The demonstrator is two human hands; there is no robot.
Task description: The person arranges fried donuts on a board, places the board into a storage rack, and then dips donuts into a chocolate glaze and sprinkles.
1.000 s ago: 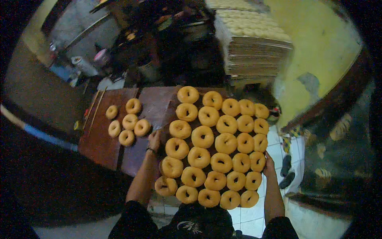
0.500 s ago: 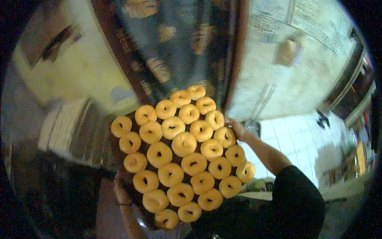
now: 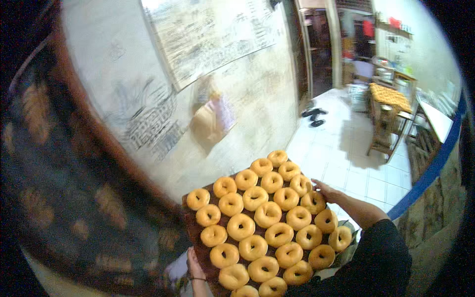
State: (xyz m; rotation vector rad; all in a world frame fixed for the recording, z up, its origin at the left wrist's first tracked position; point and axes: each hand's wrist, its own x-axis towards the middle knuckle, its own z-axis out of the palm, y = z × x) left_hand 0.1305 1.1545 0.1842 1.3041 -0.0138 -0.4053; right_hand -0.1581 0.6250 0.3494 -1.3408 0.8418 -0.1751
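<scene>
Before me, a dark brown board crowded with golden dough rings is held up near the pale wall. The left hand grips its left edge; the right hand clasps the right edge near the far corner, fingers partly hidden.

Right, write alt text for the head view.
The left hand and right hand hold opposite sides of a dark brown board covered with golden ring-shaped doughnuts. Beyond are a pale, marked wall and white tiled floor.
</scene>
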